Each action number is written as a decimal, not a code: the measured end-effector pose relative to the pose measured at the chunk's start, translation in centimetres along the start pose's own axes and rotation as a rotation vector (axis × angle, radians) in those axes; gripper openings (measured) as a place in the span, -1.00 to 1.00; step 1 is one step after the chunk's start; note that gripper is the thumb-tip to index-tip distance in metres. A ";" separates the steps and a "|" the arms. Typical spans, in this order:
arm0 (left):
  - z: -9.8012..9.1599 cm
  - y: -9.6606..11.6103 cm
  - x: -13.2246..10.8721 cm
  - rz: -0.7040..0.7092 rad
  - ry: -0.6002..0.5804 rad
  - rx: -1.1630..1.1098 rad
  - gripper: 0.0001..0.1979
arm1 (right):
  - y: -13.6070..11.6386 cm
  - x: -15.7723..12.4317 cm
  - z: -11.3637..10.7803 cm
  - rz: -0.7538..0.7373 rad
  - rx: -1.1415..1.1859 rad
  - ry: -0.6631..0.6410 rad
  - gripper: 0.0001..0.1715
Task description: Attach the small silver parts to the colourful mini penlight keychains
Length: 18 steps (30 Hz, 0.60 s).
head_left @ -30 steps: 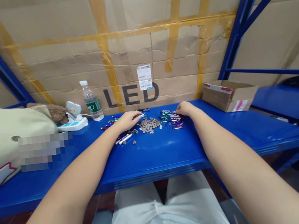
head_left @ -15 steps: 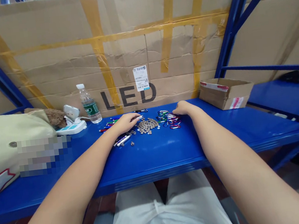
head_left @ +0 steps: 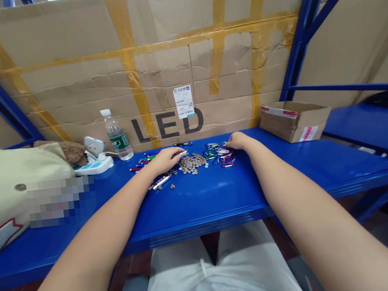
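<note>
My left hand [head_left: 166, 160] is closed, thumb and fingers pinching a small silver tube [head_left: 181, 153] that looks like a mini flashlight. More slim tubes in silver [head_left: 161, 182], red, green and blue lie beside and beneath that wrist. Just right of it spreads a pile of small round metal discs [head_left: 192, 163], like button cells. My right hand [head_left: 237, 141] is closed at the far right edge of a heap of coloured carabiners [head_left: 219, 154]. A silver carabiner [head_left: 225, 144] shows at its fingertips. The fingers themselves are partly hidden behind the hand.
A water bottle [head_left: 118, 138] and a power strip [head_left: 94, 166] stand at the back left, near a pale bag [head_left: 14, 166]. An open cardboard box [head_left: 293, 122] sits at the right. Behind the blue table [head_left: 207, 200] rises a taped cardboard wall [head_left: 159, 84].
My right hand has lifted slightly from the heap, and a silver carabiner now shows at its fingertips. The left hand keeps its hold on the silver tube.
</note>
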<state>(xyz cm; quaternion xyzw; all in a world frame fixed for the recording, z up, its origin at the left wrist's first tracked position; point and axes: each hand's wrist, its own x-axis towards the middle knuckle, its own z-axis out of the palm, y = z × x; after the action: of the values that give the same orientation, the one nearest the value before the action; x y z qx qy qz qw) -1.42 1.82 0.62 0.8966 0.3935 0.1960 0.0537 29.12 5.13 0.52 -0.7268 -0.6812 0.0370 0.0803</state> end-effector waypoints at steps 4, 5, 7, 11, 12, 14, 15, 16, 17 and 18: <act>-0.1 0.3 0.0 -0.068 0.051 -0.038 -0.66 | -0.9 -0.9 -0.9 -0.107 0.236 0.226 -0.70; -0.1 0.5 0.1 -0.104 0.079 -0.057 -0.68 | -1.5 -1.4 -1.2 -0.153 0.353 0.199 -0.70; 0.0 0.9 0.2 -0.175 0.148 -0.087 -0.75 | -3.2 -2.6 -1.4 -0.283 0.549 0.101 -0.71; 0.3 2.3 0.5 -0.173 0.175 -0.124 -0.70 | -6.8 -4.8 -0.8 -0.566 0.710 -0.083 -0.73; 0.3 2.6 0.6 -0.153 0.156 -0.138 -0.66 | -7.5 -5.2 -0.6 -0.601 0.726 -0.090 -0.74; 0.5 3.1 0.6 -0.130 0.123 -0.158 -0.65 | -8.3 -5.7 -0.2 -0.650 0.729 -0.114 -0.77; 0.5 3.3 0.7 -0.129 0.117 -0.156 -0.66 | -8.6 -5.9 -0.1 -0.663 0.721 -0.128 -0.78; 0.6 3.4 0.7 -0.134 0.115 -0.148 -0.67 | -8.7 -6.0 -0.1 -0.671 0.705 -0.134 -0.77; 0.6 3.4 0.7 -0.141 0.116 -0.138 -0.68 | -8.8 -6.1 0.0 -0.678 0.676 -0.126 -0.77; 0.6 3.4 0.8 -0.148 0.119 -0.132 -0.68 | -8.9 -6.2 0.0 -0.690 0.630 -0.102 -0.76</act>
<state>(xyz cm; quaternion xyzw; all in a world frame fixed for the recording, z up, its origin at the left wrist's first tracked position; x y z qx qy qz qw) 1.61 0.08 1.13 0.8465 0.4472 0.2698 0.1036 19.95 -0.55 1.70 -0.3952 -0.8417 0.2490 0.2710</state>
